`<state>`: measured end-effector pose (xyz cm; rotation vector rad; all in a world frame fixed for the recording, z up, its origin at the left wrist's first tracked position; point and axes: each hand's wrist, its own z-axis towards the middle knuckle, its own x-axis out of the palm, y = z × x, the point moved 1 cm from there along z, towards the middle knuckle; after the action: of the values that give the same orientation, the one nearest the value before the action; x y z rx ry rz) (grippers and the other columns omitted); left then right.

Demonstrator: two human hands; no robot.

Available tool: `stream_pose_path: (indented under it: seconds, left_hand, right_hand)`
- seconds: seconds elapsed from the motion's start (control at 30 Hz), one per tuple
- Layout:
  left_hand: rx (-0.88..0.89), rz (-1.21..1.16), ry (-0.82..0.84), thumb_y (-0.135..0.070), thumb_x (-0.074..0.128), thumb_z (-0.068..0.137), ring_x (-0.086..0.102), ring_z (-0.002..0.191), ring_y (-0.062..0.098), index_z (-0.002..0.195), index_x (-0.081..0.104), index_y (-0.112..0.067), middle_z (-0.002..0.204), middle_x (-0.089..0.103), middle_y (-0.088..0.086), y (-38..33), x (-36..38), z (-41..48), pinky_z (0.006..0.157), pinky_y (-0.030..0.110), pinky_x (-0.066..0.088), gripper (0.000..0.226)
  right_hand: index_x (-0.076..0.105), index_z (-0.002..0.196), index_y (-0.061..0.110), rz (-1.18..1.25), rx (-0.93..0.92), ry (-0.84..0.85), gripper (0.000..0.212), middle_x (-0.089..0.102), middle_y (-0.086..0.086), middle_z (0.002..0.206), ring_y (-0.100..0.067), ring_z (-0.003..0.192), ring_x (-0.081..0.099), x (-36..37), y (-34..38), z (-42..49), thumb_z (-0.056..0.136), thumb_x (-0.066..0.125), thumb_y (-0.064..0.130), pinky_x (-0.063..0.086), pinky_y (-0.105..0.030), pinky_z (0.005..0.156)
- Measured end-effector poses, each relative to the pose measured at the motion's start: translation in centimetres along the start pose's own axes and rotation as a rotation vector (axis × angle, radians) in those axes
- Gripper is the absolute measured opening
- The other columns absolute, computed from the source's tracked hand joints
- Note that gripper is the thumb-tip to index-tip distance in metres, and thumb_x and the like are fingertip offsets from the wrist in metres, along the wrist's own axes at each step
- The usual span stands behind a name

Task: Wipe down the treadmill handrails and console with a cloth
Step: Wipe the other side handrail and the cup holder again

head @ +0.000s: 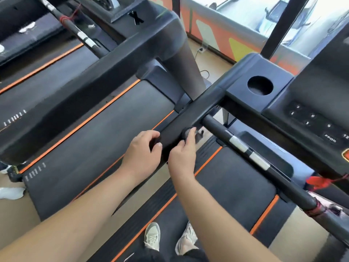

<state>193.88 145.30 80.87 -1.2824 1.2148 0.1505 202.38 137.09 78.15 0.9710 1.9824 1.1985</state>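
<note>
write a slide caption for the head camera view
Left hand and right hand grip the end of a black treadmill handrail near the console and its cup holder.

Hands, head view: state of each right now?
Left hand: grips the handrail end.
Right hand: on a dark wad, maybe the cloth; grip cannot be told.

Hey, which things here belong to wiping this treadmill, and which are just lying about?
For the job: black padded side handrail, gripped by the left hand; dark grey cloth, blurred, in the right hand; black button console; black crossbar with silver grips.
Lying about: neighbouring black treadmill; white shoe on floor; red safety cord.
</note>
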Motion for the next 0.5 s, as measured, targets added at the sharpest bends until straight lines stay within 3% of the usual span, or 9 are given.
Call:
stream_pose_path:
  seconds: [0.07,0.13,0.2,0.23,0.37,0.43,0.5]
  left_hand:
    - [0.127,0.039,-0.055,-0.014,0.060,0.097,0.051,0.126,0.009,0.128,0.064,-0.019,0.133,0.061,-0.008,-1.2,0.7,-1.5,0.104,0.018,0.035,0.032]
    - [0.205,-0.011,-0.028,-0.016,0.063,0.096,0.050,0.129,0.003,0.129,0.065,-0.021,0.136,0.059,-0.012,-2.4,2.2,-3.1,0.111,0.021,0.037,0.033]
    - [0.199,-0.188,0.062,-0.025,0.063,0.099,0.051,0.130,-0.001,0.136,0.060,-0.027,0.137,0.057,-0.018,-3.7,3.9,-4.5,0.110,0.034,0.046,0.037]
    - [0.181,-0.285,0.119,-0.032,0.062,0.100,0.051,0.131,0.000,0.141,0.056,-0.032,0.138,0.055,-0.020,-4.6,4.8,-5.0,0.108,0.038,0.049,0.041]
    - [0.059,-0.478,0.279,-0.052,0.066,0.094,0.050,0.133,-0.003,0.149,0.039,-0.053,0.142,0.049,-0.023,-8.3,8.7,-6.2,0.111,0.032,0.044,0.061]
    - [0.021,-0.500,0.295,-0.044,0.067,0.095,0.055,0.127,-0.003,0.144,0.042,-0.056,0.137,0.056,-0.020,-9.2,10.4,-6.3,0.111,0.030,0.043,0.057]
    - [0.057,-0.504,0.283,-0.026,0.062,0.098,0.064,0.115,0.001,0.125,0.057,-0.052,0.118,0.069,-0.018,-9.8,10.9,-5.8,0.105,0.033,0.050,0.038]
  right_hand:
    - [0.043,0.154,0.027,0.056,0.073,0.094,0.051,0.049,0.011,0.152,-0.006,0.142,0.042,-1.8,-0.6,-1.7,0.105,0.039,0.009,0.034,-0.018,0.113]
    - [0.061,0.138,0.025,0.141,0.111,0.166,0.046,0.069,0.012,0.127,0.000,0.118,0.062,-4.7,0.0,-3.0,0.102,0.042,0.004,0.052,-0.016,0.093]
    - [0.069,0.124,0.020,0.246,0.109,0.201,0.041,0.076,0.010,0.103,0.002,0.091,0.070,-8.0,1.1,-3.3,0.099,0.044,-0.001,0.054,-0.013,0.068]
    - [0.070,0.120,0.018,0.294,0.097,0.209,0.037,0.077,0.007,0.098,-0.001,0.086,0.071,-9.6,1.8,-3.4,0.099,0.045,0.002,0.055,-0.016,0.065]
    - [0.070,0.112,0.011,0.478,0.178,0.229,0.030,0.073,-0.006,0.109,-0.023,0.106,0.069,-13.5,2.8,-3.0,0.092,0.057,0.030,0.054,-0.035,0.089]
    - [0.067,0.109,0.004,0.519,0.243,0.291,0.035,0.067,-0.015,0.107,-0.035,0.110,0.065,-15.1,2.7,-2.8,0.094,0.058,0.034,0.050,-0.043,0.097]
    - [0.069,0.101,0.007,0.274,0.191,0.296,0.035,0.070,-0.019,0.101,-0.030,0.104,0.069,-17.2,3.0,-2.9,0.096,0.053,0.038,0.054,-0.047,0.094]
